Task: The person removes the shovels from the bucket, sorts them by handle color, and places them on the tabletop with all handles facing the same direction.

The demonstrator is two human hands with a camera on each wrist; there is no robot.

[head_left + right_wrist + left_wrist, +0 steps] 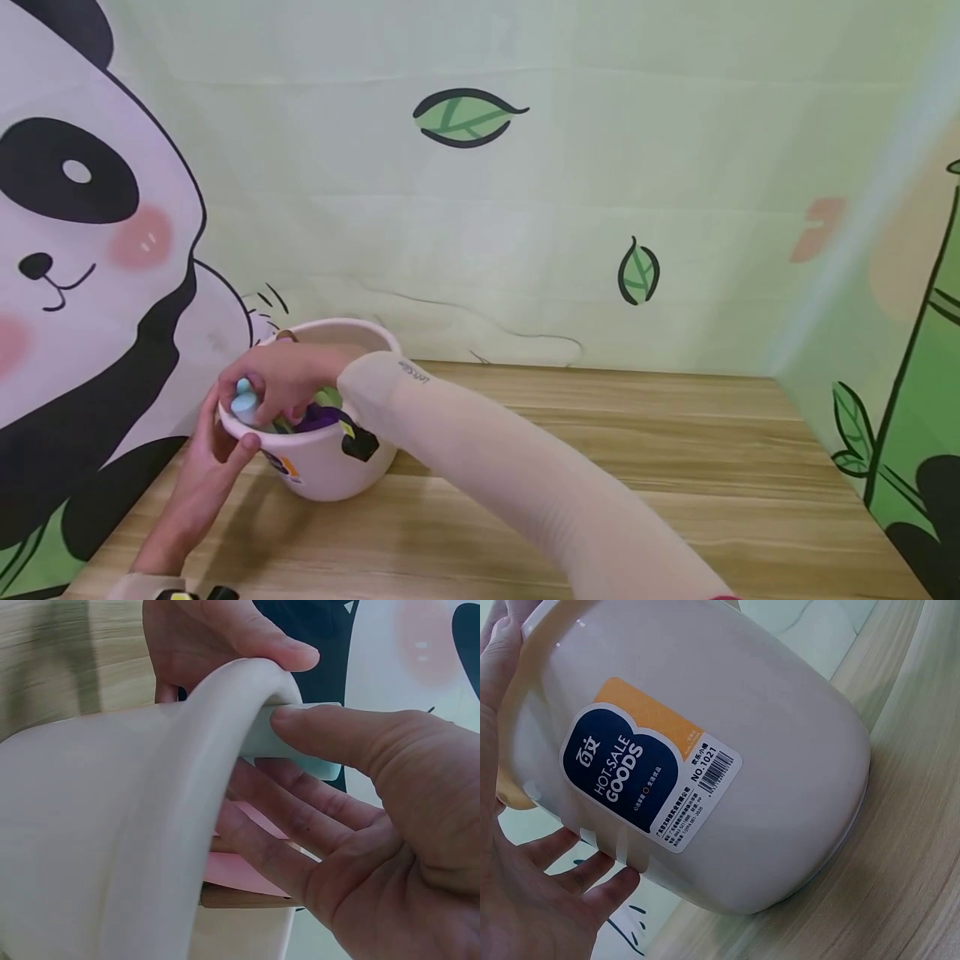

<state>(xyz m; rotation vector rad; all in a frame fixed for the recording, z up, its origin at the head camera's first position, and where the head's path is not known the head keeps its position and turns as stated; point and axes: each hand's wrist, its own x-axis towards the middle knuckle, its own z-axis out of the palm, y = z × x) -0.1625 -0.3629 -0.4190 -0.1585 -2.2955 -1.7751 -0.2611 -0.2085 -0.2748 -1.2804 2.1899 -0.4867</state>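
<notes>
A white plastic bucket [337, 471] stands on the table at the left, with a blue and orange label [622, 769] on its side. My left hand [210, 467] grips its near-left rim, thumb at the edge and fingers against the outer wall. Reaching in over the top, my right hand [281, 379] pinches a pale blue cylindrical thing [319, 763] just inside the rim, thumb on one side and fingers on the other; its lower part is hidden. Beside it in the bucket lie something purple [321, 418], something green [327, 398] and pink and brown pieces [240, 874].
Wood-grain table [600, 483] extends to the right of the bucket. Behind it hangs a pale green backdrop [525, 208] with a printed panda [97, 275] and leaves. A black wrist device [360, 440] on the right arm overlaps the bucket's front.
</notes>
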